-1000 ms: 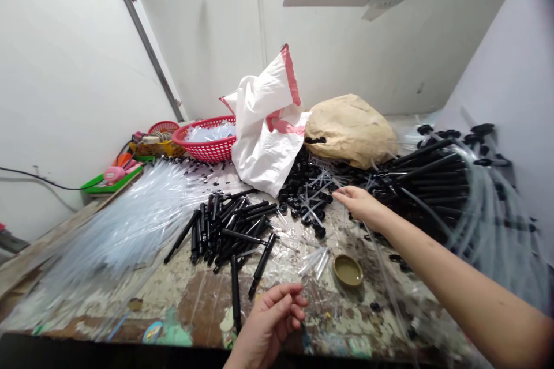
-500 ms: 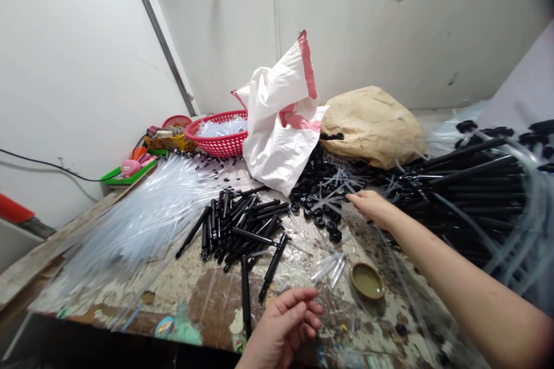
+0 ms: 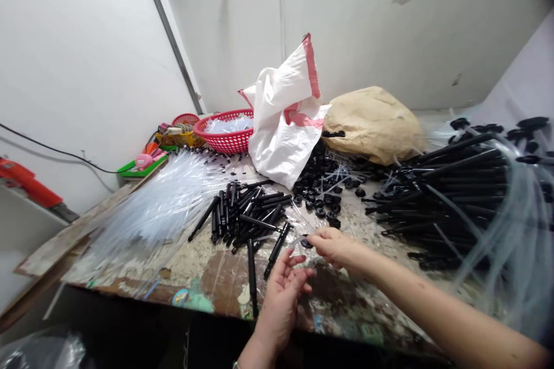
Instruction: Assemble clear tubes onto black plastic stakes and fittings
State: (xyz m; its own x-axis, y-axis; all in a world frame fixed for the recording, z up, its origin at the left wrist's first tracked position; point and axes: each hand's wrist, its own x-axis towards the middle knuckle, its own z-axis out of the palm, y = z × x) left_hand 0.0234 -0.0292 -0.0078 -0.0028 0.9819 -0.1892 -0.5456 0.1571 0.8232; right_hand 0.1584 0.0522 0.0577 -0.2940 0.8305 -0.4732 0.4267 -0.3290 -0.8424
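My right hand (image 3: 333,248) is closed in a pinch on a black round cap (image 3: 306,241) with a short clear plastic tube (image 3: 296,240) sticking out to the left. Just below it, my left hand (image 3: 286,289) is turned palm inward, fingers apart and loosely curled. Its fingertips come close to the tube's end; whether they touch cannot be seen. Left of both hands lies a heap of black plastic tubes (image 3: 246,216), with one black tube (image 3: 252,277) pointing toward the table's front edge. More black caps (image 3: 322,207) are scattered behind my right hand.
Long clear tubes (image 3: 164,202) spread over the table's left side. Black rods and looped clear hoses (image 3: 519,207) pile up at the right. Behind stand a red basket (image 3: 227,141), a white sack (image 3: 281,132) and a tan bag (image 3: 374,127). A green tray (image 3: 138,170) sits far left.
My right hand has come from the cap pile toward the front left, bringing a black cap with a clear tube. My left hand has moved up to meet it. The view has shifted slightly.
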